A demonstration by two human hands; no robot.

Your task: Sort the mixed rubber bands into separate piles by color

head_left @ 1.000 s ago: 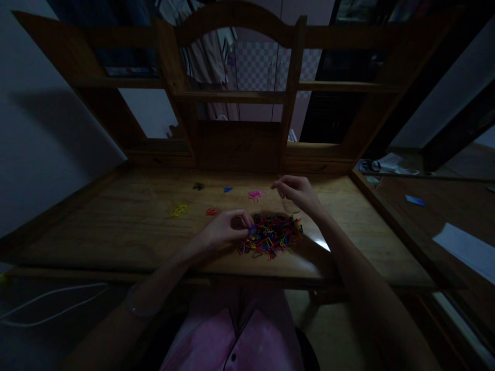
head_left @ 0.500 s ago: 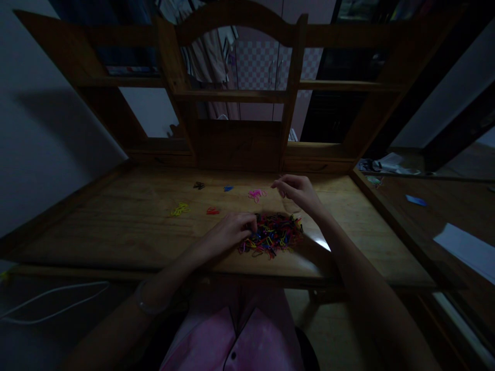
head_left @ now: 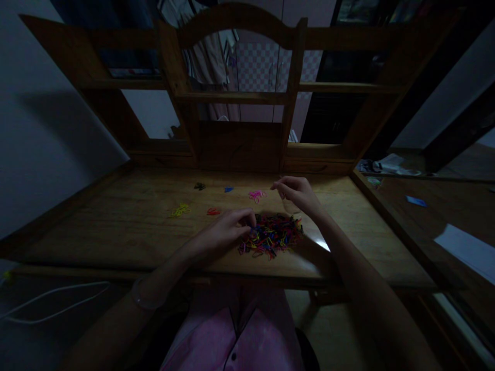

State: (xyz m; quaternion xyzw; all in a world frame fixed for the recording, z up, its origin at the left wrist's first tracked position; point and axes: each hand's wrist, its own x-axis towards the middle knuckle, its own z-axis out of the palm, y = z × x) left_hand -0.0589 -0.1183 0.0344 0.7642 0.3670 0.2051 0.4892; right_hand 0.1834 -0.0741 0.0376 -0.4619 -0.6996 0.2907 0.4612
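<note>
A mixed pile of small coloured rubber bands (head_left: 273, 236) lies near the desk's front edge. At its left side is my left hand (head_left: 232, 226), its thumb and forefinger curved with a gap between them, tips touching the pile. Above and right of the pile, my right hand (head_left: 296, 191) hovers with fingertips pinched together; what they hold, if anything, is too small to make out. Just left of those fingertips lies a small group of pink bands (head_left: 256, 195). Separate little groups of blue bands (head_left: 228, 189), black bands (head_left: 199, 186), red bands (head_left: 212, 211) and yellow bands (head_left: 180, 210) lie farther left.
The wooden desk (head_left: 127, 216) carries a shelf frame (head_left: 232, 97) along its back. To the right, a lower brown surface holds white paper (head_left: 467, 250) and a blue card (head_left: 416, 201). A white cable loop (head_left: 58, 288) hangs at lower left. The room is dim.
My left hand has shifted slightly, and the gap between its thumb and forefinger looks wider. My right hand stays nearly still. The groups of bands look the same.
</note>
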